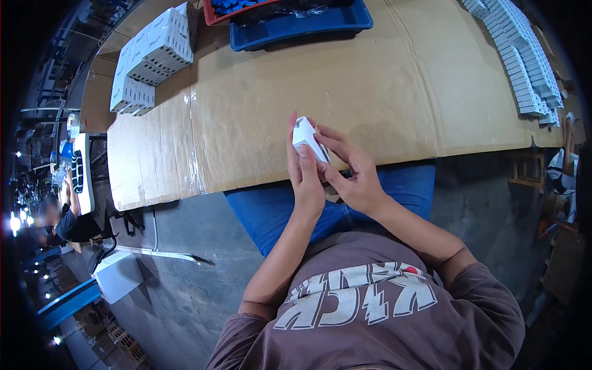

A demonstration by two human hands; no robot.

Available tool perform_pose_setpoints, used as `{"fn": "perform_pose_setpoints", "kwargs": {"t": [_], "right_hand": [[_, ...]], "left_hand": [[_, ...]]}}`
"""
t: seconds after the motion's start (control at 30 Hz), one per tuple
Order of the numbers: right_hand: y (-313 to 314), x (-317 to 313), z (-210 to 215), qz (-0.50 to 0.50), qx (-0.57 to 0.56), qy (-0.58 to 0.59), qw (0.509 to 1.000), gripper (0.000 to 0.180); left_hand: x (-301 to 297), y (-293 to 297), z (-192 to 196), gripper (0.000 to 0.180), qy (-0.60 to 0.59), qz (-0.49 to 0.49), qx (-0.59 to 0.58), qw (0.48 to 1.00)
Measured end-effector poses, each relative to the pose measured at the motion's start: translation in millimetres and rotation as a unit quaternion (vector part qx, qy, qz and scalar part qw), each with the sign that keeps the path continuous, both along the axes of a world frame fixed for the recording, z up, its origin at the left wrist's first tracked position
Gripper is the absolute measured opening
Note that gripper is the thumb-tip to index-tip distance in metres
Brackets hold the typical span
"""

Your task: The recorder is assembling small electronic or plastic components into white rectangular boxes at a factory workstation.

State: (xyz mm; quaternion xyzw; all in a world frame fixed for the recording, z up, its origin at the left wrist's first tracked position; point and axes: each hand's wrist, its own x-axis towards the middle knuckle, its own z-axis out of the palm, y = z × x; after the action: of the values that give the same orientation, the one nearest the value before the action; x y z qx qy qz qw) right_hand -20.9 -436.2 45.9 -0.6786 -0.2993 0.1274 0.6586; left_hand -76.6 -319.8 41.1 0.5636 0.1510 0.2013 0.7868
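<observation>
A small white box is held between my two hands, above the near edge of the cardboard-covered table. My left hand is closed round its left side, with the thumb lying along the near face. From the right, my right hand has its fingers bent at the box's near right end. A dark gap shows at that end, close to the right fingertips. What lies inside the box cannot be made out.
White boxes stand stacked at the far left, and long rows of similar boxes line the far right. A blue tray and a red tray holding blue pieces sit at the back. Another person works at the left.
</observation>
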Motion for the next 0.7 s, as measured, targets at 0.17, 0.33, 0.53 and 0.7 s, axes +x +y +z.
{"fn": "perform_pose_setpoints", "kwargs": {"t": [0.17,0.33,0.53,0.7], "right_hand": [[2,-10,-2,-0.021,0.0,-0.088,0.996,0.048],[0,-14,-9,-0.021,-0.005,-0.101,0.995,0.046],[0,-17,-8,-0.016,-0.005,-0.109,0.994,0.044],[-1,-17,-12,-0.004,-0.004,-0.098,0.995,0.045]], "left_hand": [[4,-10,4,0.074,-0.026,0.04,0.038,0.998],[-1,-8,-6,0.073,-0.057,0.021,0.022,0.998],[-4,-5,-9,0.075,-0.058,0.018,0.035,0.998],[-4,-8,-3,0.074,-0.052,0.024,0.016,0.998]]}}
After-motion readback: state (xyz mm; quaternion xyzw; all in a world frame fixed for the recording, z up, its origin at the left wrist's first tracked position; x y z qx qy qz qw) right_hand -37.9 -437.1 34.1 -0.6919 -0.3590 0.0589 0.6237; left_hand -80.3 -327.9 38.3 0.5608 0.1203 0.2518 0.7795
